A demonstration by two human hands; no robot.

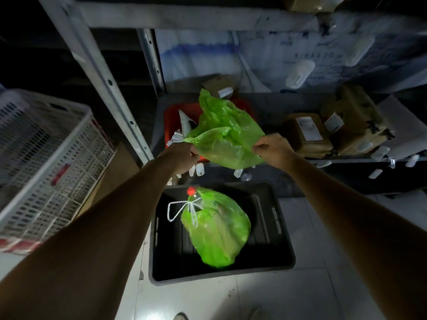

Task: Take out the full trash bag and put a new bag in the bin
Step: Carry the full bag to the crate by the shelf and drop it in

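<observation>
The full green plastic bag (217, 229), tied shut, lies in the near black plastic tub (286, 250). The left hand (182, 155) and right hand (270, 146) each pinch the new thin green bag (221, 130) above the far red bin (171, 121). It is not in yet.

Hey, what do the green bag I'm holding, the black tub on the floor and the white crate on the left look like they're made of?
The green bag looks like thin, glossy plastic film: it crinkles and light passes through it. The black tub is likely rigid moulded plastic, matte, with ribbed, slotted walls. The white crate seems to be hard plastic, judging by its lattice sides.
</observation>
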